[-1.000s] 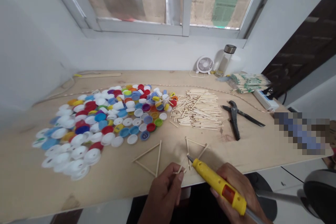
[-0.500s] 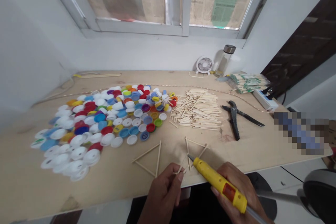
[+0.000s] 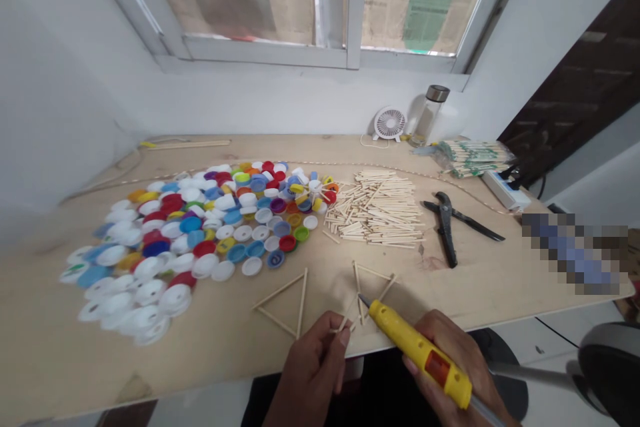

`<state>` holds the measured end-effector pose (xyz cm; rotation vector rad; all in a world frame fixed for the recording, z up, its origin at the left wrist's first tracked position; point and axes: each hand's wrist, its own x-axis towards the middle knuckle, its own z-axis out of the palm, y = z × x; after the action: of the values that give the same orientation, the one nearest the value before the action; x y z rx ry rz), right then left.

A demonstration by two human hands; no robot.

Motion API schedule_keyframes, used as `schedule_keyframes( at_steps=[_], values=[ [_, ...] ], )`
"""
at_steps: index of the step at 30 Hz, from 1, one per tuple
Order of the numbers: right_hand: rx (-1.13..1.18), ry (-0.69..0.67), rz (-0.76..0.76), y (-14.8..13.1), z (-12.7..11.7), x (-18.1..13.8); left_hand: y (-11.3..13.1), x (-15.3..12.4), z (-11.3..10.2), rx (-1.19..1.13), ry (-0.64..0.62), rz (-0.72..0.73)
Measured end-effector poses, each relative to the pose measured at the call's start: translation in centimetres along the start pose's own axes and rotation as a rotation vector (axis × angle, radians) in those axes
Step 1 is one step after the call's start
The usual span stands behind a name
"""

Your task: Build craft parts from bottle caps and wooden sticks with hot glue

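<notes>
My right hand (image 3: 453, 367) grips a yellow glue gun (image 3: 419, 351), its metal tip resting at a small frame of wooden sticks (image 3: 369, 287) near the table's front edge. My left hand (image 3: 314, 370) pinches the end of one thin stick (image 3: 343, 323) of that frame, fingers pressed together. A finished stick triangle (image 3: 285, 302) lies flat just left of it. Behind sits a loose pile of short wooden sticks (image 3: 377, 215), and a wide spread of coloured bottle caps (image 3: 200, 233) covers the left half of the plywood table (image 3: 75, 353).
Black pliers (image 3: 445, 227) lie right of the stick pile. At the back right stand a small white fan (image 3: 389, 123), a glass bottle (image 3: 429, 115), a bag of sticks (image 3: 473, 157) and a power strip (image 3: 506, 191). A window runs along the wall behind.
Almost nothing differs. The glue gun has shifted very slightly right and down; both hands keep their grips at the stick frame.
</notes>
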<state>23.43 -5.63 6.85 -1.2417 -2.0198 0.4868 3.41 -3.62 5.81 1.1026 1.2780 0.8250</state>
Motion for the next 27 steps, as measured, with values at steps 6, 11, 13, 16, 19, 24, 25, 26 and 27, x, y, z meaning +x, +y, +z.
schedule_keyframes(
  at_steps=[6,11,13,16,19,24,25,26,27],
  values=[
    [-0.011,0.000,-0.007,0.4,-0.1,-0.1,-0.2,-0.1,0.0,-0.003,0.010,-0.007],
    [0.029,0.045,0.025,0.7,-0.1,-0.1,0.1,-0.2,-0.1,0.023,0.018,-0.011],
    [0.040,0.030,0.021,0.5,-0.3,-0.1,0.1,-0.2,-0.1,0.021,0.007,-0.011],
    [0.028,0.002,-0.030,0.3,-0.4,0.0,0.1,-0.1,-0.1,0.018,-0.001,-0.013],
    [0.024,-0.019,-0.052,0.5,-0.3,-0.1,0.2,0.0,0.0,0.013,0.009,-0.021],
    [0.012,-0.011,-0.004,1.0,-0.3,0.0,0.4,-0.2,0.1,0.003,0.029,-0.035],
    [0.008,0.009,0.009,1.0,-0.4,0.1,0.4,-0.2,0.0,-0.002,0.027,-0.037],
    [0.003,0.024,0.016,0.8,-0.6,0.3,0.4,-0.3,0.0,-0.008,0.024,-0.041],
    [-0.003,0.033,0.023,0.7,-0.8,0.4,0.3,-0.3,0.0,-0.012,0.021,-0.046]
  ],
)
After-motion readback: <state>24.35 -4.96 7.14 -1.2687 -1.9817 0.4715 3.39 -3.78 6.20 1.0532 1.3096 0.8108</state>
